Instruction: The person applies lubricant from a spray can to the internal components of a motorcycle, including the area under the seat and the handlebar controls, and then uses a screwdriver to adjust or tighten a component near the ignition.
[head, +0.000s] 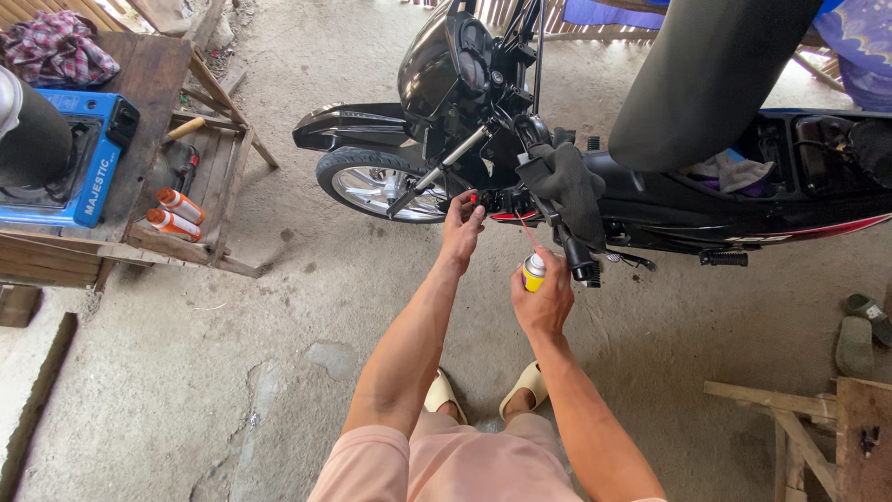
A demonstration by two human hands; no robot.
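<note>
A black motorcycle (576, 167) stands in front of me, its seat raised and its front wheel (372, 181) turned to the left. My right hand (541, 297) grips a small yellow spray can (532, 272) with a thin red straw pointing up at the handlebar area. My left hand (462, 226) reaches up to the red part of the handlebar controls, fingertips touching it. A dark cloth (569, 181) hangs over the handlebar just right of both hands.
A wooden bench (149, 112) at left carries a blue case (88, 163), a plaid cloth (56, 46) and two orange-and-white tubes (175, 214). Sandals (859, 330) lie at right, beside a wooden frame (818, 418). Concrete floor lies underfoot.
</note>
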